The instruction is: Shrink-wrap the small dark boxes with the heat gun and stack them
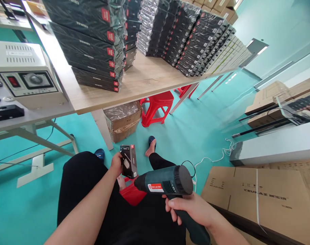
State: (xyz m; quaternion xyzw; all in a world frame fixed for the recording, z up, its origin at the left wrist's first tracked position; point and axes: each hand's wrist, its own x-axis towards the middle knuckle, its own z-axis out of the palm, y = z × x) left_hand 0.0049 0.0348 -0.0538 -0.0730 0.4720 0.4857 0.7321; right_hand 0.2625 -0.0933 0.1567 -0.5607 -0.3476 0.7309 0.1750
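My right hand point(182, 207) is wrapped round the handle of a dark green heat gun point(160, 180). Its nozzle points left, toward a small black box point(129, 160) with a red corner and a picture printed on its front. My left hand point(116, 165) grips that box by its left side and holds it upright above the red stool point(132, 194) between my legs. The nozzle tip is close to the lower edge of the box; whether they touch I cannot tell.
A wooden table point(142, 81) ahead bears tall stacks of wrapped black boxes point(93, 44). Below it are a carton of clear film point(124, 122) and a red stool point(157, 105). Large cartons point(257, 197) stand at right, a white control unit point(27, 71) at left. A white cable point(208, 158) crosses the floor.
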